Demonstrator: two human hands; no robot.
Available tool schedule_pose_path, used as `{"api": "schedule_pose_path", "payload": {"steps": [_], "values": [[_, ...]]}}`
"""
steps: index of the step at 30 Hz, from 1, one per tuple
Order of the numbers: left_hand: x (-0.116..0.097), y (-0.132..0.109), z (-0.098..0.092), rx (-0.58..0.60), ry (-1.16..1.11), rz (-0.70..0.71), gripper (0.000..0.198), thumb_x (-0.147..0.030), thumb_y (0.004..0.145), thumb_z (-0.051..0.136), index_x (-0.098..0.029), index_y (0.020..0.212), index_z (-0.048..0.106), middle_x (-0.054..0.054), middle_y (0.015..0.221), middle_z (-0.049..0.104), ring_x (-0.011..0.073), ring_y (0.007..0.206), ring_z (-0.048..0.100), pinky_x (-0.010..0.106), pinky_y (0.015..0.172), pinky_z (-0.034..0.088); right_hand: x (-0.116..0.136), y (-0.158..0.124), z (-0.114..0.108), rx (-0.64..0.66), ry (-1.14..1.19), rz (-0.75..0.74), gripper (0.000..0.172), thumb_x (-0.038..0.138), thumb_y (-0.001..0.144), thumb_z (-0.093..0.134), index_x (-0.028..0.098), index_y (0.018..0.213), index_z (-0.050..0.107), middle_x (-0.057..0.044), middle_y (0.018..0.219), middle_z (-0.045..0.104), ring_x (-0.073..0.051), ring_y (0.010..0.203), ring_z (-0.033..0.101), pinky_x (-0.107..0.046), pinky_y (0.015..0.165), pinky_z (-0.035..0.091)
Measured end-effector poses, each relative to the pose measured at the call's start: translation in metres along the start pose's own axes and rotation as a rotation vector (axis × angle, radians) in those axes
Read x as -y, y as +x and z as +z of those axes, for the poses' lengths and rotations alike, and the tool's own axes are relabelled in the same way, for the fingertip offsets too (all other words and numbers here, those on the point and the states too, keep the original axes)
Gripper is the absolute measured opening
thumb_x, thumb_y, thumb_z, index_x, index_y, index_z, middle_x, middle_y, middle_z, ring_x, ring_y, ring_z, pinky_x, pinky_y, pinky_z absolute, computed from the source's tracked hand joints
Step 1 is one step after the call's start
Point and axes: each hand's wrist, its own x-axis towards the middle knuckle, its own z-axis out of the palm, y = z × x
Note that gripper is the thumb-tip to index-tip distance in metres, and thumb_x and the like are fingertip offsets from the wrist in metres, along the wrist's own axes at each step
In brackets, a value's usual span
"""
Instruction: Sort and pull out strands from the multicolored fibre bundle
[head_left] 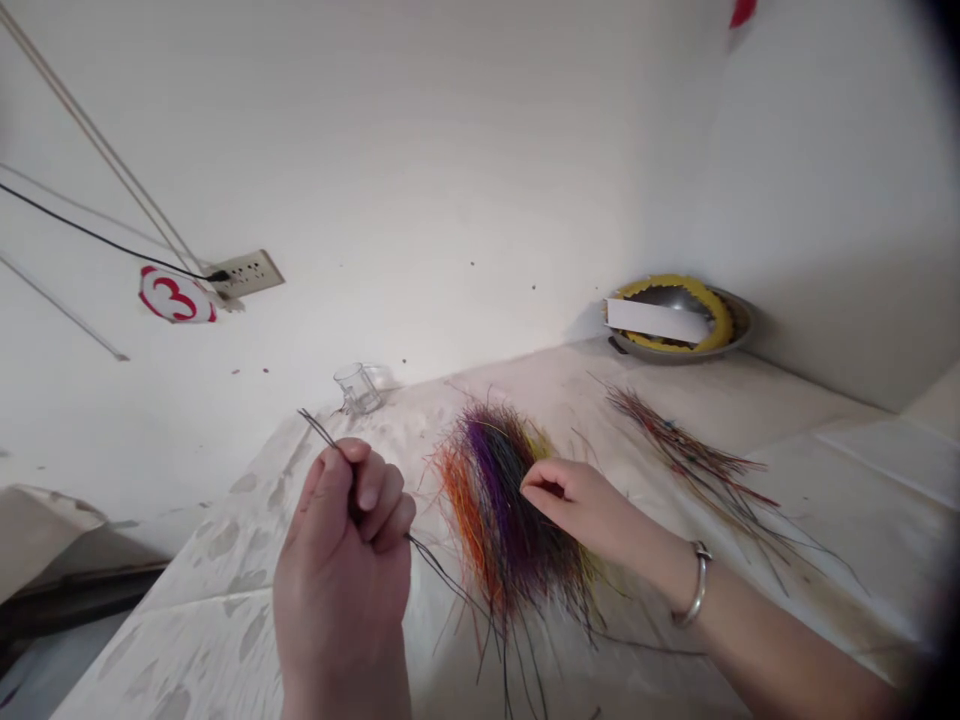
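My left hand (349, 540) is closed in a fist around a few thin dark strands (319, 428). Their short ends stick out above the thumb, and longer tails leave below the little finger toward the pile. A loose pile of thin strands (495, 500) in orange, purple, dark green and yellow lies on the covered table in front of me. Over its right side, my right hand (566, 492) has thumb and forefinger pinched together. Whatever sits between those fingertips is too small to make out. A metal bangle (699, 585) is on the right wrist.
A second, thinner bundle of reddish and brown strands (682, 445) lies to the right. Behind it stands a metal bowl (739, 320) with a yellow ring and a white strip. A clear glass (358, 388) stands near the wall, below a plugged power socket (255, 272).
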Motion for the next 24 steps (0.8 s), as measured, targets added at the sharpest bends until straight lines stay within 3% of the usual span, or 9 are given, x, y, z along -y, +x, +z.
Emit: {"api": "schedule_pose_path", "payload": {"steps": [5,10,15,20,24], "values": [[-0.011,0.0,-0.008,-0.009,-0.023,0.036,0.024,-0.02,0.094,0.042,-0.014,0.076,0.057,-0.005,0.058,0.032,0.0066,0.046,0.02,0.019,0.036,0.018,-0.01,0.008,0.016,0.058,-0.151,0.033,0.017,0.019,0.086,0.052,0.017,0.079,0.067,-0.006,0.08,0.07,-0.02,0.074,0.062,-0.03,0.066,0.044],[-0.015,0.001,-0.011,-0.01,-0.049,0.036,0.026,-0.02,0.094,0.04,-0.014,0.076,0.057,-0.005,0.058,0.031,0.0068,0.047,0.019,0.018,0.037,0.018,-0.001,0.032,0.028,0.158,-0.286,-0.001,0.015,0.02,0.089,0.054,0.016,0.082,0.067,-0.005,0.085,0.069,-0.019,0.081,0.063,-0.032,0.075,0.047],[-0.017,0.0,-0.012,-0.003,-0.067,0.038,0.027,-0.021,0.095,0.04,-0.014,0.075,0.057,-0.005,0.058,0.031,0.0067,0.047,0.019,0.017,0.037,0.019,0.012,0.058,0.064,0.293,-0.412,0.017,0.019,0.031,0.093,0.057,0.014,0.098,0.064,-0.004,0.097,0.066,-0.017,0.083,0.064,-0.037,0.077,0.053],[-0.018,-0.003,-0.013,-0.012,-0.069,0.036,0.027,-0.022,0.095,0.041,-0.014,0.076,0.058,-0.005,0.058,0.032,0.0068,0.047,0.019,0.018,0.038,0.019,0.007,0.053,0.098,0.24,-0.537,0.133,0.025,0.033,0.092,0.057,0.015,0.109,0.061,-0.007,0.111,0.063,-0.021,0.095,0.063,-0.042,0.083,0.052],[-0.018,-0.004,-0.013,-0.014,-0.062,0.042,0.028,-0.023,0.095,0.041,-0.014,0.074,0.058,-0.004,0.058,0.034,0.0068,0.048,0.02,0.019,0.038,0.018,0.001,0.046,0.109,0.189,-0.535,0.172,0.025,0.031,0.092,0.058,0.015,0.111,0.06,-0.008,0.116,0.061,-0.023,0.101,0.06,-0.045,0.087,0.05]]}}
